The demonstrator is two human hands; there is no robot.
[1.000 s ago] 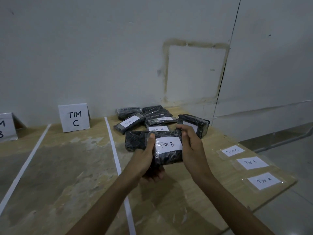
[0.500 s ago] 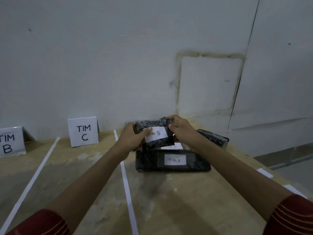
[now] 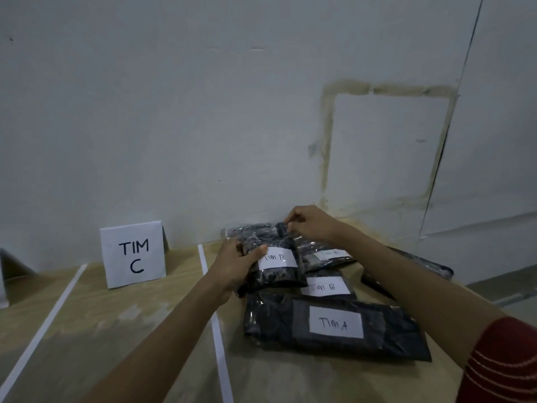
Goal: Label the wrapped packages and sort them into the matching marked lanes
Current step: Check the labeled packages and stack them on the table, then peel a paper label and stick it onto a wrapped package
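Note:
A dark plastic-wrapped package with a white "Tim B" label (image 3: 277,261) sits on top of the package pile near the wall. My left hand (image 3: 235,264) grips its left side, thumb beside the label. My right hand (image 3: 308,225) pinches its far top edge. Below it lie another package marked "Tim B" (image 3: 327,286) and a larger package marked "Tim A" (image 3: 334,324). A further labelled package (image 3: 328,254) lies to the right under my right wrist, and one more (image 3: 421,266) is partly hidden behind my right forearm.
A white standing card "TIM C" (image 3: 133,254) marks the lane left of the pile. White tape lines (image 3: 216,330) (image 3: 43,324) divide the wooden table (image 3: 130,330) into lanes. The wall stands right behind the pile. Another card's edge (image 3: 3,283) shows at far left.
Both hands carried the "Tim B" package away from me and down onto the pile by the wall. My view moved closer; the loose labels on the right left the view.

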